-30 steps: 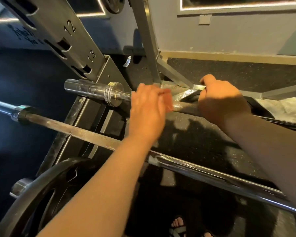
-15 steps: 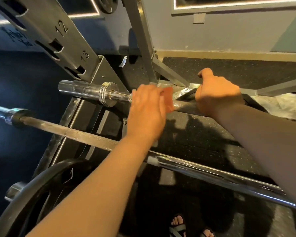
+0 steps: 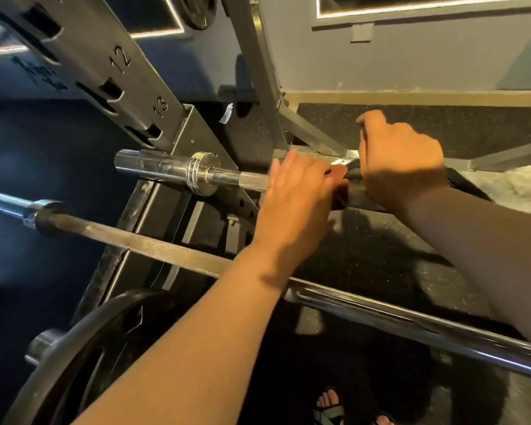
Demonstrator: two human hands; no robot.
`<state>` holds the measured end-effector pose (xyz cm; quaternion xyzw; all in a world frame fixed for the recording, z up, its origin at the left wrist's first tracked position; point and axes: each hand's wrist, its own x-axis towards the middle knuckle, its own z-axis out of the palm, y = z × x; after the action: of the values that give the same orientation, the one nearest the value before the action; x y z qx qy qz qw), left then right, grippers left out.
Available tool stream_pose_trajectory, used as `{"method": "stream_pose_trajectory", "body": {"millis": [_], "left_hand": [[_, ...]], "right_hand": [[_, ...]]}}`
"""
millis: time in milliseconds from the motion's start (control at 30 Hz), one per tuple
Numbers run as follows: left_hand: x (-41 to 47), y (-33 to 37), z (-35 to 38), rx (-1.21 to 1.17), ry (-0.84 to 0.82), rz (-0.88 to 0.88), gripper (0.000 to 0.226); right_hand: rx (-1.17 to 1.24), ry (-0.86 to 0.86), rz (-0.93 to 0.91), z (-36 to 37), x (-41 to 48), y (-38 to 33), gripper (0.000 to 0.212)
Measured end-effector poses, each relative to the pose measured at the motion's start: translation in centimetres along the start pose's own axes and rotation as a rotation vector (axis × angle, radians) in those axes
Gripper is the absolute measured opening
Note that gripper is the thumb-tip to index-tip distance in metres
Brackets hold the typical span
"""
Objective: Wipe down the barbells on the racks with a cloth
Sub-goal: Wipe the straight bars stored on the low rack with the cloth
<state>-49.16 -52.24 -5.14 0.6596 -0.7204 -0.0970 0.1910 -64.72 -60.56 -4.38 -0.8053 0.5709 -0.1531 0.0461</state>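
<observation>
My right hand (image 3: 402, 167) is closed in a fist round the black cloth (image 3: 342, 197), which is wrapped over the shaft of the upper chrome steel barbell (image 3: 252, 180). Only a dark, soft fold of the cloth shows, at the 9 o'clock side of my knuckles. My left hand (image 3: 301, 191) curls over the same shaft just at 9 o'clock of the right, thumb tip against that fold; whether it pinches cloth or bare steel I cannot tell. The bar runs from 9 to 3 o'clock across the upper middle: a smooth mirror-bright sleeve, a ribbed collar, then fine knurling up to my left hand.

Toward 6 o'clock and well apart, the lower grey knurled barbell (image 3: 166, 253) slants from 9 down to 4 o'clock under both forearms, dull and rough at its left, polished at its right. The grey steel rack upright (image 3: 120, 72), slotted and stamped 12 and 13, leans at 11 o'clock. A round black weight plate (image 3: 74, 348) sits at 7 o'clock. The speckled black rubber floor (image 3: 380, 250) shows between the bars, open room below my wrists.

Since half a second ago my left hand has slid toward 3 o'clock along the shaft, baring more knurling beside the collar and closing the gap to my right hand, which has kept its place.
</observation>
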Motion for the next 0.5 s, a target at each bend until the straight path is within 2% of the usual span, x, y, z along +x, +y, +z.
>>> {"method": "stream_pose_trajectory", "body": {"millis": [133, 233, 300, 367, 500], "left_hand": [[0.5, -6.7, -1.0, -0.02, 0.219, -0.377, 0.032], [0.7, -5.2, -0.2, 0.004, 0.302, -0.497, 0.021], [0.8, -1.5, 0.5, 0.059, 0.306, -0.41, 0.016], [0.4, 1.0, 1.5, 0.07, 0.206, -0.24, 0.017], [-0.5, -1.1, 0.5, 0.051, 0.051, 0.077, 0.033]], "right_hand": [[-0.032, 0.107, -0.112, 0.1, -0.5, 0.0, 0.023], [-0.104, 0.199, -0.181, 0.5, -0.5, 0.1, 0.018], [-0.19, 0.263, -0.203, 0.6, -0.4, 0.1, 0.017], [-0.271, 0.355, -0.199, 0.9, -0.4, 0.2, 0.019], [-0.354, 0.478, -0.216, 1.5, -0.4, 0.5, 0.019]]}}
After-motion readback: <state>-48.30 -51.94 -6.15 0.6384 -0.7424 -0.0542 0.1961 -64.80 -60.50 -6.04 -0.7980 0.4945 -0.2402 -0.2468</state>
